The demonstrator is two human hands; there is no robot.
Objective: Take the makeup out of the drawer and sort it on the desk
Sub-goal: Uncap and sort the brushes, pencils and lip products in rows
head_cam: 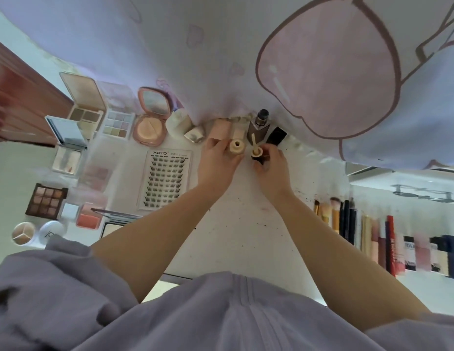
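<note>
My left hand (pixel 215 163) grips a small beige bottle (pixel 237 147) with its neck open, upright on the white desk (pixel 236 224). My right hand (pixel 270 164) holds the bottle's dark cap (pixel 257 155), whose pale applicator wand (pixel 253 139) points up, just right of the bottle. Behind my hands stands a row of foundation bottles: a pink tube (pixel 220 129), a brown pump bottle (pixel 258 125) and a black one (pixel 276 135).
Open palettes and compacts (pixel 89 115) cover the desk's left side, with a lash card (pixel 165 181) near my left wrist. Brushes, pencils and lipsticks (pixel 372 234) lie in a row at the right. A pale printed cloth (pixel 246 59) hangs behind the desk.
</note>
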